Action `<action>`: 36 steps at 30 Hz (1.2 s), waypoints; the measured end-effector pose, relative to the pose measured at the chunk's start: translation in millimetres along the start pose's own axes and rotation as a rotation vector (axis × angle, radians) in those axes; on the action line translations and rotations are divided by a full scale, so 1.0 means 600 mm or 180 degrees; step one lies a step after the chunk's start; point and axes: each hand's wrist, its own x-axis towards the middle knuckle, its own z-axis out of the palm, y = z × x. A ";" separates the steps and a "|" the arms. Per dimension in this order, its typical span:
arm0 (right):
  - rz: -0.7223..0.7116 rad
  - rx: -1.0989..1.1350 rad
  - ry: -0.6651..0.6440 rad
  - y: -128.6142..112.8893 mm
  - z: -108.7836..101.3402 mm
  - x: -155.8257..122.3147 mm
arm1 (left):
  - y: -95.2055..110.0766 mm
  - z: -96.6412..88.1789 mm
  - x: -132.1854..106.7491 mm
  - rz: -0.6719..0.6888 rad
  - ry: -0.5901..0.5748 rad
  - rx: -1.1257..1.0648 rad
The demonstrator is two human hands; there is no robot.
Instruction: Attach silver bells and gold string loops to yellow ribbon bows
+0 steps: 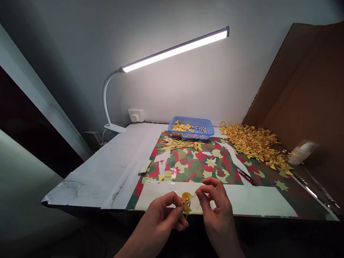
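Note:
At the near edge of the table my left hand [163, 216] pinches a small gold ribbon bow [186, 202] between thumb and fingers. My right hand [215, 206] is closed in a pinch just right of the bow, on a thin gold strand that runs from it. Both hands hover over a white strip on the patterned red, green and yellow sheet [199, 165].
A blue basket [191, 128] with gold pieces and beads stands at the back. Gold strips [174, 144] lie before it; a heap of finished gold bows [255, 143] lies right. Scissors [243, 173], a small bottle [302, 152], a cardboard wall [303, 93] and a clamped lamp [174, 50] surround.

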 end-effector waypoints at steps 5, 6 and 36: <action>0.0315 0.0392 -0.0449 -0.017 -0.001 0.001 | -0.002 -0.002 0.004 -0.0071 -0.0015 -0.0258; 0.0434 0.0477 -0.0581 -0.019 0.000 0.000 | -0.003 -0.002 0.005 -0.0070 0.0006 -0.0260; 0.1135 0.1663 -0.0758 -0.028 0.019 0.030 | -0.002 0.015 -0.005 -0.0261 -0.0242 -0.0506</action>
